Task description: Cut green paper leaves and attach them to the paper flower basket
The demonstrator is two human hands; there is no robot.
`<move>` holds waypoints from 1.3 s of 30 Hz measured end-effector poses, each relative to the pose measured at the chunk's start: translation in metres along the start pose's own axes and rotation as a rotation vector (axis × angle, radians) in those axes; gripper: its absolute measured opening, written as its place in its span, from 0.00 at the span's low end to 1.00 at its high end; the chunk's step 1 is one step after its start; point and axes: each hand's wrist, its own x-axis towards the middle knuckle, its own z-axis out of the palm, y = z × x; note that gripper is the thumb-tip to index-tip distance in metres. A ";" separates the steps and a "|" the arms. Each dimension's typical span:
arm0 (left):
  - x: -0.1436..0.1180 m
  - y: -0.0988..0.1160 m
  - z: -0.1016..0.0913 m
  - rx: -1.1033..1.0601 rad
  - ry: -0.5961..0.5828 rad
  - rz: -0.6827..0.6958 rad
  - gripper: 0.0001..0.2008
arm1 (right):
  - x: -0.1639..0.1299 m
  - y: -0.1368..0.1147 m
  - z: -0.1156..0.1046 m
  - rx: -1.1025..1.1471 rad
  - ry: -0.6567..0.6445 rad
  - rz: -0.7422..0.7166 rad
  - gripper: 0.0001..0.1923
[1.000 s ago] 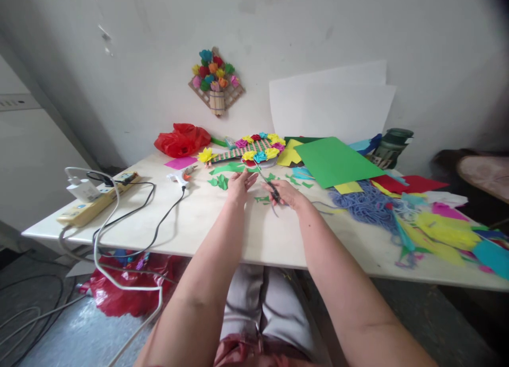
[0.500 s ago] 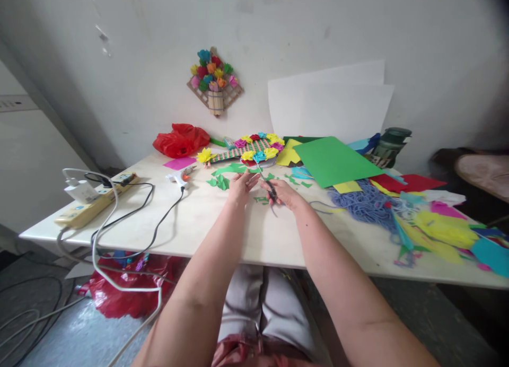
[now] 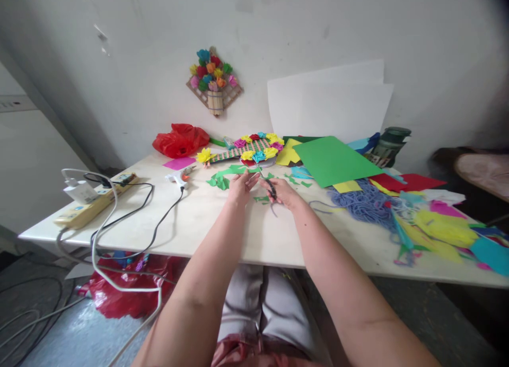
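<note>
My right hand (image 3: 283, 192) grips a pair of black-handled scissors (image 3: 267, 182), blades pointing away toward the flower craft. My left hand (image 3: 240, 185) is just left of the blades, fingers pinched on a small piece of green paper (image 3: 251, 172) that is mostly hidden by the fingers. Green paper scraps (image 3: 220, 181) lie around both hands on the white table (image 3: 199, 218). Right behind the hands lies a woven paper craft ringed with colourful paper flowers (image 3: 254, 147).
A glue gun (image 3: 178, 176) and its black cord lie left of my hands, with a power strip (image 3: 93, 200) farther left. A green sheet (image 3: 334, 160), blue yarn (image 3: 366, 202) and coloured paper scraps (image 3: 445, 229) cover the right side. A red bag (image 3: 181, 140) is at the back.
Both hands have stayed close together over the table; the right hand with the scissors has edged slightly left toward the left hand.
</note>
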 end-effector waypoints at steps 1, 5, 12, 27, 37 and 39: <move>0.000 0.000 0.000 -0.001 0.003 -0.001 0.08 | 0.000 0.000 0.000 0.002 -0.002 -0.003 0.19; -0.003 0.002 0.002 -0.002 0.017 -0.009 0.08 | 0.001 0.001 0.000 0.002 0.005 -0.002 0.19; -0.004 0.004 0.003 0.006 0.020 -0.024 0.08 | -0.001 -0.001 0.001 0.020 0.014 0.014 0.19; -0.001 0.005 -0.001 0.011 0.047 -0.027 0.12 | 0.000 0.000 -0.001 0.035 -0.033 0.028 0.14; 0.002 0.003 -0.004 0.040 0.040 -0.008 0.12 | 0.002 0.004 -0.004 0.039 -0.075 -0.001 0.12; 0.001 0.003 -0.005 0.045 0.036 -0.001 0.12 | 0.002 0.005 -0.005 0.037 -0.080 0.000 0.12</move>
